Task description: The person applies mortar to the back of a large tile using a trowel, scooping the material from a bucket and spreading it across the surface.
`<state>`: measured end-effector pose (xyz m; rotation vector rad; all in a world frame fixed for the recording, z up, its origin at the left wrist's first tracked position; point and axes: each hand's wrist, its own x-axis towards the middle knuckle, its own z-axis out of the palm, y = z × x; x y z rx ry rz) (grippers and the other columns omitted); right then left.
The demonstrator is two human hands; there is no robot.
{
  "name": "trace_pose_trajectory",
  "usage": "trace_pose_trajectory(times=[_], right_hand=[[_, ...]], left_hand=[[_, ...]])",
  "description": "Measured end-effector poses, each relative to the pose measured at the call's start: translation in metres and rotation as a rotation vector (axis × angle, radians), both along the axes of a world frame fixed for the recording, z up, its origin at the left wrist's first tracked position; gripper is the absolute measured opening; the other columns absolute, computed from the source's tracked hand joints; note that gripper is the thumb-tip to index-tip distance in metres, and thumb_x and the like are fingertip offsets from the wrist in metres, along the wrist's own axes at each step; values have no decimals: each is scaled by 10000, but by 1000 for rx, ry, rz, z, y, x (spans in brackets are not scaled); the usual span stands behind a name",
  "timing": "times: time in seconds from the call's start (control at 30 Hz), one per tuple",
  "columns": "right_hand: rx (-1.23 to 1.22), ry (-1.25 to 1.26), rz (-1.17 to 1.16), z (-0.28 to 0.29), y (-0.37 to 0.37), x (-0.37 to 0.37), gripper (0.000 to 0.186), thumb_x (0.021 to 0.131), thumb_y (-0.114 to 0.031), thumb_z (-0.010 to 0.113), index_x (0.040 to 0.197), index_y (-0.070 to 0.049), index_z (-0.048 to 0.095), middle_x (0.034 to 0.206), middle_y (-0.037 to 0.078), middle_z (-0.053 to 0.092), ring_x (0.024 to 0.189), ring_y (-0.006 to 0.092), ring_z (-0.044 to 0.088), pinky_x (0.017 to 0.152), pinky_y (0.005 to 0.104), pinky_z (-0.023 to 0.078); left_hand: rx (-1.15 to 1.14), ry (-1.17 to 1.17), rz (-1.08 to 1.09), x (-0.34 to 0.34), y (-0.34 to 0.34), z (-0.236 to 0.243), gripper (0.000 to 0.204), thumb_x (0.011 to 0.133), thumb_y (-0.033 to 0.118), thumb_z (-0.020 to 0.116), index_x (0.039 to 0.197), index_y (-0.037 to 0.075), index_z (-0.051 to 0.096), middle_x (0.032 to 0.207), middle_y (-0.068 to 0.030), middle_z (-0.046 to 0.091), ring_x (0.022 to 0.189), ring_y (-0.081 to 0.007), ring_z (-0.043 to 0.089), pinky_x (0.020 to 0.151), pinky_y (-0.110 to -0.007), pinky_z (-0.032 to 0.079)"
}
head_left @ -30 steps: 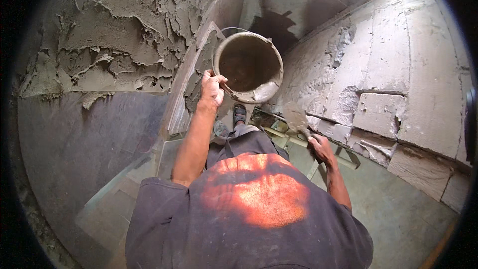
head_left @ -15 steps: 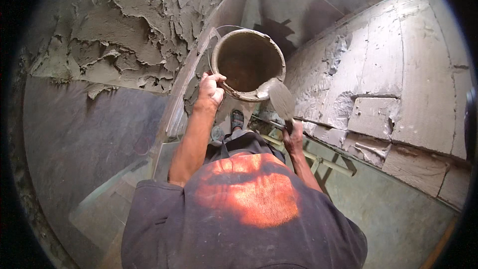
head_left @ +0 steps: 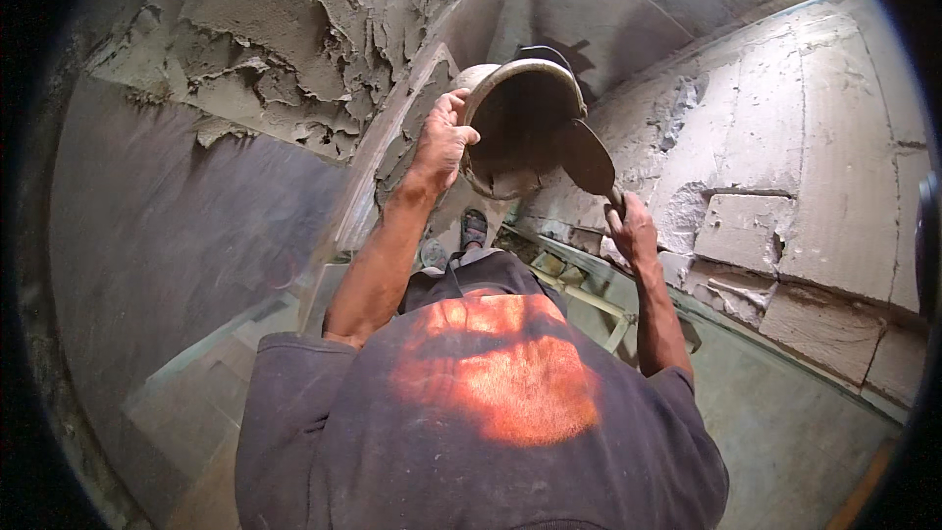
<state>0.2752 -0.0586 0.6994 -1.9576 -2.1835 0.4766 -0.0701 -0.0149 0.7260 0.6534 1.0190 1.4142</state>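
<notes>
A mortar-smeared bucket (head_left: pixel 473 162) hangs tilted in front of me, its mouth turned partly toward me and to the right. My left hand (head_left: pixel 444 142) is closed on the left side of its rim, thumb over the edge. Grey residue coats the shadowed inside. On the right, my right hand (head_left: pixel 633 231) grips the handle of a trowel (head_left: pixel 590 159). Its dark, rounded blade overlaps the bucket's right rim; whether it touches the inside wall I cannot tell. The wire handle (head_left: pixel 549 49) lies over the bucket's far side.
Rough, wet-looking plaster (head_left: pixel 275 29) covers the upper left surface, above a smooth grey area (head_left: pixel 186 206). A block wall (head_left: pixel 834 157) with cracks and broken patches runs along the right. Pale pipes (head_left: pixel 594 302) lie below it. My sandalled foot (head_left: pixel 474 226) shows beneath the bucket.
The bucket has tipped further over and shifted slightly right, with my left hand still on its rim. The trowel and my right hand have moved right, and the blade has turned its dark face up.
</notes>
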Motion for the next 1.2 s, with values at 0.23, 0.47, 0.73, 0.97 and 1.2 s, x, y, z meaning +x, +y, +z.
trace_pose_trajectory(times=[0.23,0.47,0.73,0.97,1.2], right_hand=[[-120,262,144,-63,-11,3,238,850,-205,594,972,-1,572,762,197,579,700,312,575,662,402,462],[-768,750,-32,-82,-65,-80,333,855,-360,618,897,-41,532,703,17,538,576,119,507,504,282,416],[-774,1047,43,-75,-72,-92,239,869,-294,612,829,-88,497,662,-10,472,530,84,453,466,253,384],[-604,649,-16,-121,-58,-46,351,835,-232,655,1112,-26,594,713,25,574,517,87,503,497,274,423],[-590,396,306,-284,-45,-66,471,819,-369,621,1129,-18,571,838,155,625,713,293,602,661,379,486]], left_hand=[[25,67,-80,1,-11,7,427,643,-176,510,998,47,429,1392,-122,365,1300,-245,360,1085,-363,280],[87,119,-18,6,-12,-8,453,603,-163,524,987,56,425,1296,-97,429,1266,-246,403,1053,-331,315],[-123,-6,54,-20,-39,-58,476,798,-86,587,1238,6,430,1126,-81,556,1036,-166,531,955,-319,403],[-630,-23,301,-37,-151,-176,304,784,-4,644,1036,69,490,948,-36,536,766,-112,508,581,-261,421],[-901,-131,494,-61,-290,-190,375,835,-16,613,1149,95,440,1032,-33,533,781,-95,523,530,-212,419]])
